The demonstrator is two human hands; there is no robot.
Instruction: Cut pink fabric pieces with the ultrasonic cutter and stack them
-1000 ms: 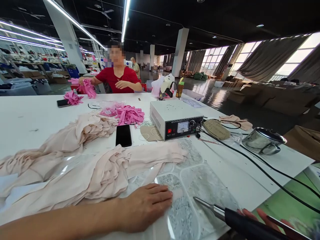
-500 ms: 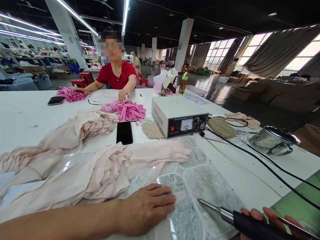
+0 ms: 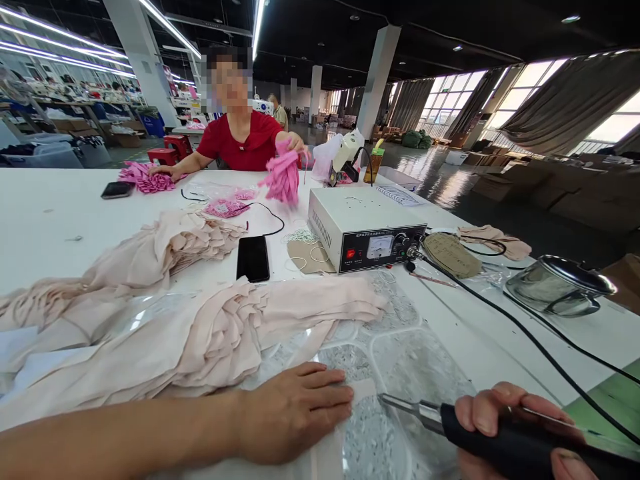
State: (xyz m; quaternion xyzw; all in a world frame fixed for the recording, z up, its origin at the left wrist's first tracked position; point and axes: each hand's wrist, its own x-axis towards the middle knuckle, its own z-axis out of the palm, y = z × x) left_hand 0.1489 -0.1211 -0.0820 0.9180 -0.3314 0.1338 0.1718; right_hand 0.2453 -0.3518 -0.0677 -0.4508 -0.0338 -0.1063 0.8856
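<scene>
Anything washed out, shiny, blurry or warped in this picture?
Head view: the windows blow out nearly white; head view: glare on the shiny mug, glints on the patterned sheet near the left hand; head view: the pink bundle looks slightly blurred, and a pillar leans, probably wide-angle distortion.

Garment wkshop, prob.: beige fabric (image 3: 220, 333) piled on worktable (image 3: 50, 220), tube lights (image 3: 171, 29) & pillars (image 3: 381, 73) in bg

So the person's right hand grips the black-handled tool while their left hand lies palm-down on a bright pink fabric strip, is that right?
Not quite: the head view shows that the fabric strip under the left hand is pale beige. The right hand does grip the black-handled tool.
</scene>
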